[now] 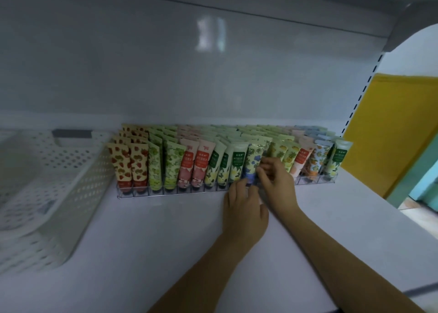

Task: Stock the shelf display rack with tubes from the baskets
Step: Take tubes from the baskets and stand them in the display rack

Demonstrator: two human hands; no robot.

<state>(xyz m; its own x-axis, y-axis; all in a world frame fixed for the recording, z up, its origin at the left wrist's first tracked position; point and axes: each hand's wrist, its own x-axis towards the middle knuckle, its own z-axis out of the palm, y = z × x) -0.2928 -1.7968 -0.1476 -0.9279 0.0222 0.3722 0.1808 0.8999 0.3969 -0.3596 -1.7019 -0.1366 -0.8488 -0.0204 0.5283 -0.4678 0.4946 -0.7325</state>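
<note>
Head camera: at centre right of the frame, a person's two hands meet on a blue-flowered tube [253, 162] standing in the front row of the clear display rack [166, 193], which runs across the middle of the picture on a white shelf [166, 246]. The right hand [278, 182] has its fingers curled in against the tube's lower half, pinching it. The left hand [244, 209], just below, brings its fingertips to the tube's cap end, but blur hides whether they grasp it or only steady it.

The rack looks nearly full, with strawberry, green-leaf, pink and yellow-flowered tubes packed in rows from left to right. A white perforated basket [59, 182] sits at the left edge of the frame, well apart from the hands; its contents cannot be made out. A yellow panel [391, 135] fills the right.

The step in hand appears to be seating this tube in its slot. The next move likely calls for pressing it down squarely behind the front lip, without tipping its neighbours, then letting go.
</note>
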